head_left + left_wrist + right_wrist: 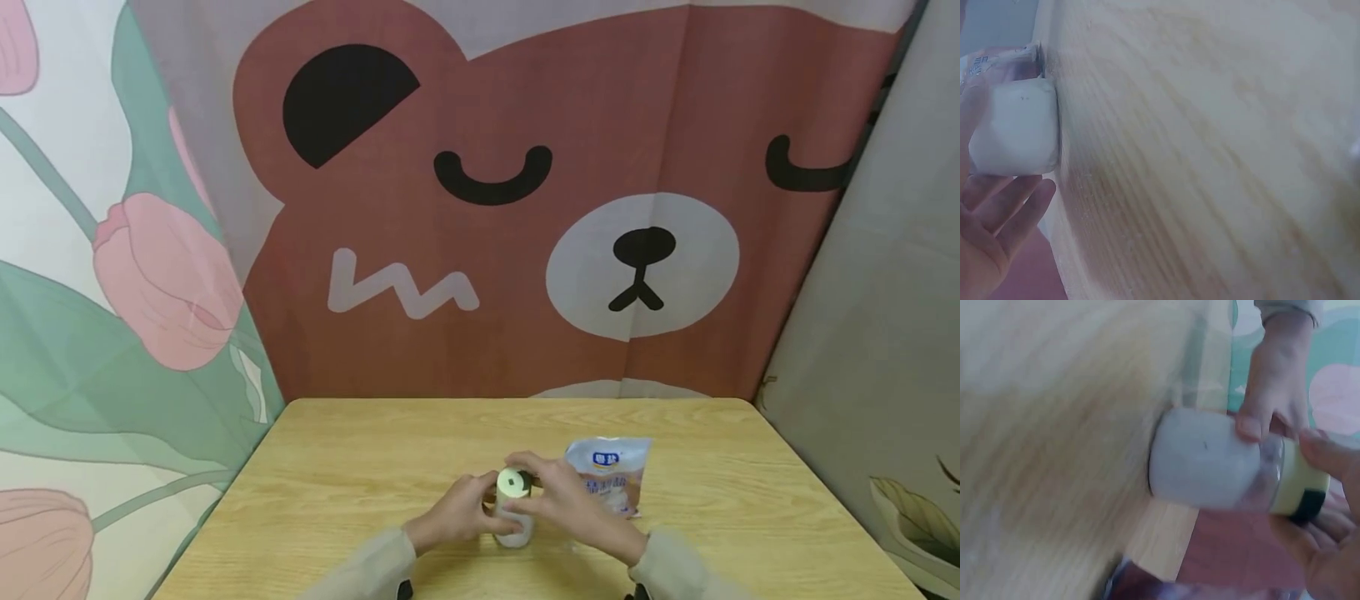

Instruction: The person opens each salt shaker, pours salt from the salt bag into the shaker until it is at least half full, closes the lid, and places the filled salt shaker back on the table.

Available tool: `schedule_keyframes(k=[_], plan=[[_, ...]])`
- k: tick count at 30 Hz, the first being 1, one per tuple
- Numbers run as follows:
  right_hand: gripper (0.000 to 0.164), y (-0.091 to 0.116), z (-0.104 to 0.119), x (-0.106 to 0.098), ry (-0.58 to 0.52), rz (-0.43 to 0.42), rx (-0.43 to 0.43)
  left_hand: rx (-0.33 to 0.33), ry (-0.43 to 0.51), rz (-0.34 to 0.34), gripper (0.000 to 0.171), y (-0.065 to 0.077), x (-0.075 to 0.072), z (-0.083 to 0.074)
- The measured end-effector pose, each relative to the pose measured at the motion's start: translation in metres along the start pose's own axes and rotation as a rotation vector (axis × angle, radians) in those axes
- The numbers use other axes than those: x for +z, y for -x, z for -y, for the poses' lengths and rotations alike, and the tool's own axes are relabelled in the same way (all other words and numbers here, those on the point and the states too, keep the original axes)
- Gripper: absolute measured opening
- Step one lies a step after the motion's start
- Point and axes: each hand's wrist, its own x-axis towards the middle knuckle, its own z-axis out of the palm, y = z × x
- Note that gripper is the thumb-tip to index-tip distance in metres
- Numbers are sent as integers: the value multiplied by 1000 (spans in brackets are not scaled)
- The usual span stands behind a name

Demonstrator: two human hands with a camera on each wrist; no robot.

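A clear jar (514, 535) filled with white powder stands upright on the table, topped by a pale yellow-green lid (1289, 478) with a dark patch at its edge. My left hand (459, 510) grips the jar's body from the left, thumb in front. From the right, my right hand (564, 500) holds the lid between its thumb and fingers. The left wrist view shows the white-filled jar (1016, 128) with fingers along one side. Just behind my right hand is a shiny plastic bag (617, 468) with a blue label, partly hidden by that hand.
The pale wood table (360, 450) runs back to a hanging cloth (375, 350) printed with a bear's face. Flower-printed cloth (172, 283) hangs on the left, and a greyish cloth (870, 333) on the right.
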Motion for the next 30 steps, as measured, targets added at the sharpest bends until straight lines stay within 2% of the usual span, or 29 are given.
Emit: schedule_keyframes(k=[4, 9, 13, 18, 30], plan=[[52, 4, 6, 10, 111, -137, 6, -1, -19, -27, 48, 2, 2, -2], [53, 6, 10, 16, 172, -217, 40, 27, -69, -43, 46, 3, 2, -4], [57, 5, 10, 17, 188, -219, 34, 60, -116, -29, 51, 1, 1, -2], [55, 5, 6, 15, 221, -202, -4, 53, -131, -8, 58, -1, 0, 0], [53, 8, 7, 11, 227, -142, -44, 62, -200, 21, 53, -1, -3, -1]])
